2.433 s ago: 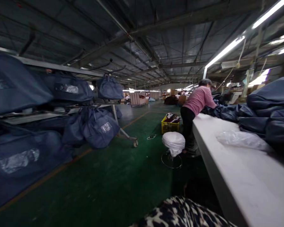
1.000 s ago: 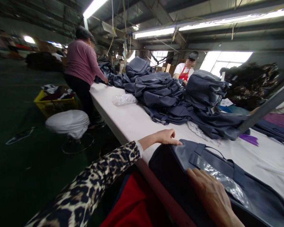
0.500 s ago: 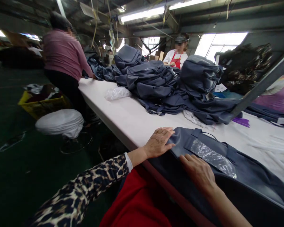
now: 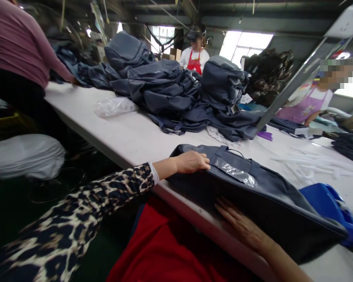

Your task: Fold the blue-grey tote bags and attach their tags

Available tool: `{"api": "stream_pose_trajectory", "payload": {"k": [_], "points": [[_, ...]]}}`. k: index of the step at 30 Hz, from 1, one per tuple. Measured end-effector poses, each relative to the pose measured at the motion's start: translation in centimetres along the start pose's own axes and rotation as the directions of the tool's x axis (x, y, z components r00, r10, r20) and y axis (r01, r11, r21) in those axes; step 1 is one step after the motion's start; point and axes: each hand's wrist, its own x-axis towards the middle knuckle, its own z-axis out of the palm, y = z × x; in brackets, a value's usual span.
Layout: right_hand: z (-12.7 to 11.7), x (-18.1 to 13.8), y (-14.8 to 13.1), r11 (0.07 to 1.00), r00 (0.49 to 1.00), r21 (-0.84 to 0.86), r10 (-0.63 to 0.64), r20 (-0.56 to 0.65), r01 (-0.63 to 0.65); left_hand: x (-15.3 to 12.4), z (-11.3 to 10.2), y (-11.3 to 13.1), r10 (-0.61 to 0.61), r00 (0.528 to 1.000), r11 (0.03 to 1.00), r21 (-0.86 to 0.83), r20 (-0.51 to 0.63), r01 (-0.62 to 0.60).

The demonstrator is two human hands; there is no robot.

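Observation:
A dark navy bag [image 4: 270, 176] lies along the near edge of the white table, its long side turned toward me. A strap handle and a clear plastic patch [image 4: 235, 172] show on its upper face. My left hand [image 4: 191, 161] is closed on the bag's upper edge near its left end, the fingers curled over the seam. Lower down, my right hand [image 4: 241, 225] lies against the dark side panel with its fingers stretched out. That panel is in shadow, so the fingertips are hard to make out.
Several navy bags [image 4: 164, 86] are heaped across the table [image 4: 88, 113]. A clear plastic bag [image 4: 114, 106] lies in front of them. White strips [image 4: 312, 158] and a blue bin [image 4: 326, 207] are at right. A slanted metal post [image 4: 291, 82] rises there. Co-workers stand around; a covered stool [image 4: 23, 156] is left.
My view has swung right, bringing the blue bin into sight. The bag's side has tipped up toward me. My left hand has closed on its edge, and my right hand has slid down its side.

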Motion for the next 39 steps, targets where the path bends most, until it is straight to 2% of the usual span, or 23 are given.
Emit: {"api": "stream_pose_trajectory", "payload": {"k": [3,5,9,12,15,18,21,23,25,27,28,30,32,34,39], "points": [[2.0,-0.1,1.5,0.994,0.997,0.102,0.033,0.065,-0.04,0.2,0.8,0.7,-0.017,1.0,1.0,-0.003,-0.016,0.017],[2.4,0.4,1.7,0.99,0.996,0.137,0.028,0.087,-0.04,2.0,1.1,2.1,-0.002,1.0,0.997,-0.079,-0.001,0.002],[1.8,0.9,1.3,0.979,0.992,0.199,0.025,0.125,-0.05,7.6,1.5,5.2,-0.006,0.993,0.971,-0.236,0.12,0.035],[0.2,-0.2,1.2,0.974,0.987,0.215,0.032,0.157,-0.066,9.4,1.2,6.1,-0.009,0.984,0.959,-0.277,0.18,0.06],[-1.3,-2.5,1.4,0.979,0.981,0.187,0.051,0.187,-0.086,8.4,0.6,5.7,0.066,0.992,0.947,-0.319,0.106,-0.029],[-1.3,-4.4,1.4,0.983,0.979,0.152,0.071,0.192,-0.101,7.6,0.1,5.4,0.131,0.989,0.924,-0.368,0.064,-0.099],[-0.5,-4.8,0.7,0.989,0.977,0.083,0.109,0.183,-0.126,9.0,0.2,5.6,0.214,0.962,0.855,-0.509,0.171,-0.099],[-0.9,-4.7,0.1,0.993,0.981,0.037,0.105,0.163,-0.112,10.4,0.4,6.0,0.267,0.93,0.788,-0.612,0.254,-0.059],[-2.6,-5.0,-0.4,0.995,0.994,-0.047,0.087,0.061,-0.084,11.3,0.8,6.6,0.293,0.926,0.719,-0.693,0.236,-0.05],[-5.4,-5.8,-0.4,0.965,0.979,-0.188,0.16,-0.125,-0.182,11.3,1.2,7.1,0.287,0.947,0.669,-0.738,0.144,-0.091],[-7.0,-6.4,-0.2,0.924,0.946,-0.256,0.228,-0.23,-0.285,11.0,1.5,7.3,0.272,0.956,0.66,-0.744,0.105,-0.106],[-9.8,-7.5,0.5,0.795,0.853,-0.332,0.41,-0.322,-0.508,10.3,1.9,7.6,0.234,0.969,0.676,-0.73,0.086,-0.099],[-11.5,-8.2,1.3,0.715,0.805,-0.37,0.532,-0.262,-0.593,9.5,2.2,7.9,0.202,0.973,0.704,-0.707,0.107,-0.069],[-11.9,-8.7,1.6,0.702,0.8,-0.396,0.571,-0.182,-0.592,8.9,2.4,8.2,0.197,0.974,0.713,-0.698,0.114,-0.062],[-9.9,-9.4,0.1,0.696,0.84,-0.478,0.496,-0.219,-0.536,7.7,2.8,9.1,0.181,0.979,0.745,-0.663,0.093,-0.075]]}}
